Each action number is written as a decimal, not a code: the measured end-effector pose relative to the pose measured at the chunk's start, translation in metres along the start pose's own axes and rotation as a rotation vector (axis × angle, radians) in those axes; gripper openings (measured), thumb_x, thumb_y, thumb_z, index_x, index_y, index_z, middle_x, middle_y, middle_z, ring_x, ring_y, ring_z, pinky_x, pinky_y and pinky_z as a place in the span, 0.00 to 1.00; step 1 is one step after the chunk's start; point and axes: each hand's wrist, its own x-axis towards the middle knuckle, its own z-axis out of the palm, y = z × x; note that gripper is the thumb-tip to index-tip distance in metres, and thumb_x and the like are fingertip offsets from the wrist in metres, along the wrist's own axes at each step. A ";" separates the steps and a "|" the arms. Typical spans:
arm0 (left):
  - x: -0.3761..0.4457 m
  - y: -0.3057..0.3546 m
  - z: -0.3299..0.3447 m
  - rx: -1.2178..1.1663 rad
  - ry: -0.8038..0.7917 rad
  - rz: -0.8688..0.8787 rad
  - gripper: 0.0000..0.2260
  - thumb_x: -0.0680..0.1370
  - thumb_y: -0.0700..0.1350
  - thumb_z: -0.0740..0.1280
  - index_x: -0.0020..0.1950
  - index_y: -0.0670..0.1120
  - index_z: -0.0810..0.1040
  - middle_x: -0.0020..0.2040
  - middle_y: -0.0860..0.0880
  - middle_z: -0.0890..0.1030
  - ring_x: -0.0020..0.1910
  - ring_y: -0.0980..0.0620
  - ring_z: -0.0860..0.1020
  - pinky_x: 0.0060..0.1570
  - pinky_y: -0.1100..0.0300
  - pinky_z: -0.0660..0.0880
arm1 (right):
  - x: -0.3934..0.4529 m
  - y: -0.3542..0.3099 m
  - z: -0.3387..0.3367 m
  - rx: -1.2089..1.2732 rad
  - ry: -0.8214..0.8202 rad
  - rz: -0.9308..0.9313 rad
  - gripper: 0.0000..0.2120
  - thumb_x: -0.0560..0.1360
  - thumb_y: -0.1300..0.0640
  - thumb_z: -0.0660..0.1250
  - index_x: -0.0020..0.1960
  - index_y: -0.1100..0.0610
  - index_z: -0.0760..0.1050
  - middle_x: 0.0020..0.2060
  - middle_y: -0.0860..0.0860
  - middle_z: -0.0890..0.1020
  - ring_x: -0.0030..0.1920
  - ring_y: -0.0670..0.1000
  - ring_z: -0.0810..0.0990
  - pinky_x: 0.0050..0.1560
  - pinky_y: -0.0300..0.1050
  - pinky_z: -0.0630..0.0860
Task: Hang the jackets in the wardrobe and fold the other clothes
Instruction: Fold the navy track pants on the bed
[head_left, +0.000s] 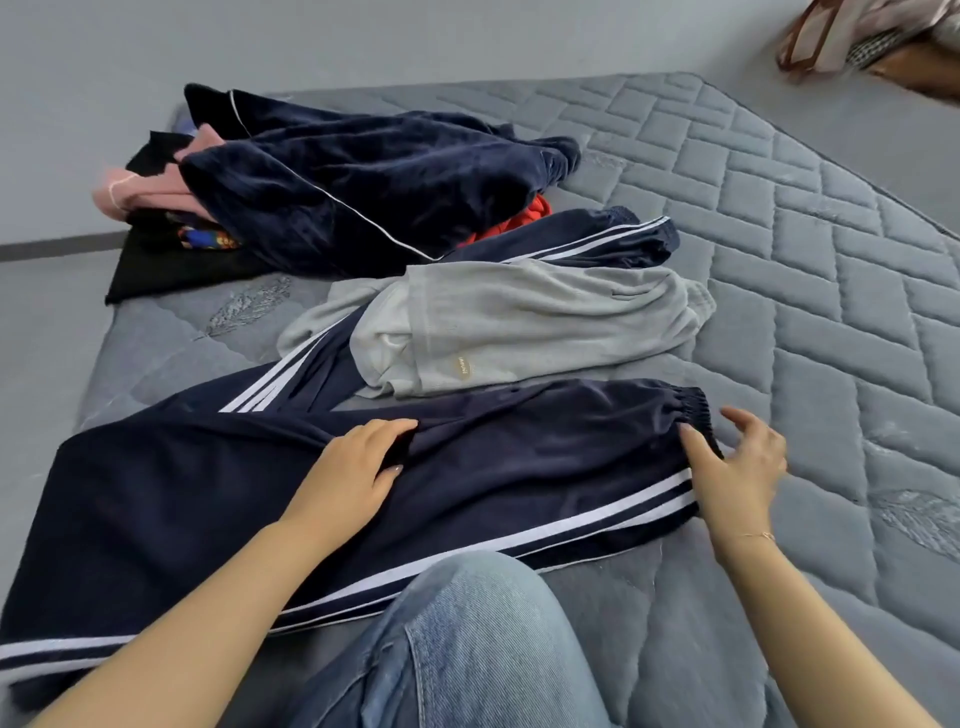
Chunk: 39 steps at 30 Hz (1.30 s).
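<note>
You kneel at the edge of a bare quilted mattress (779, 218), one denim-clad knee (467, 639) planted on it, with a pair of navy track trousers (519, 467) spread lengthways in front of you. Your left hand (358, 467) lies flat on the middle of the trousers, fingers straight and pressing the cloth down, apparently to keep the fabric from sliding while the other end is squared up. Your right hand (737, 467) is at the elasticated cuff (691, 405), fingers spread and relaxed, its thumb on the cloth by the white side stripes; it grips nothing. The leg nearest you looks smoothed and flat, which suggests the fold is being prepared rather than finished.

Just behind the trousers, a grey sweatshirt (519, 322) lies rumpled across their upper part. Further back sits a heap: a dark blue velvet garment with white piping (363, 197) draped over pink cloth (130, 192), something black (171, 275) and a flash of red (535, 213). Whether any of it is a jacket cannot be told from here. No wardrobe is in view. A bag (831, 36) stands on the floor at the far corner.
</note>
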 end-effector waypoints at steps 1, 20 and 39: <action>-0.003 0.003 0.002 0.032 -0.017 -0.010 0.23 0.78 0.46 0.67 0.73 0.51 0.68 0.69 0.52 0.71 0.66 0.51 0.71 0.66 0.54 0.67 | 0.001 0.007 -0.012 0.169 -0.041 0.278 0.22 0.73 0.50 0.71 0.65 0.55 0.72 0.62 0.55 0.72 0.59 0.55 0.74 0.63 0.53 0.71; 0.031 0.037 -0.009 -0.071 0.259 -0.169 0.12 0.73 0.31 0.67 0.52 0.43 0.83 0.42 0.57 0.69 0.37 0.54 0.71 0.43 0.64 0.67 | -0.023 -0.012 0.041 1.545 -0.580 0.812 0.19 0.75 0.48 0.64 0.60 0.57 0.79 0.57 0.55 0.83 0.56 0.57 0.82 0.58 0.56 0.73; 0.078 0.083 -0.028 -1.075 -0.293 -0.596 0.14 0.82 0.48 0.61 0.68 0.50 0.72 0.64 0.51 0.78 0.62 0.54 0.76 0.60 0.56 0.73 | 0.040 -0.077 -0.035 1.473 -0.774 0.384 0.18 0.76 0.51 0.64 0.64 0.53 0.79 0.65 0.52 0.79 0.64 0.54 0.78 0.63 0.55 0.75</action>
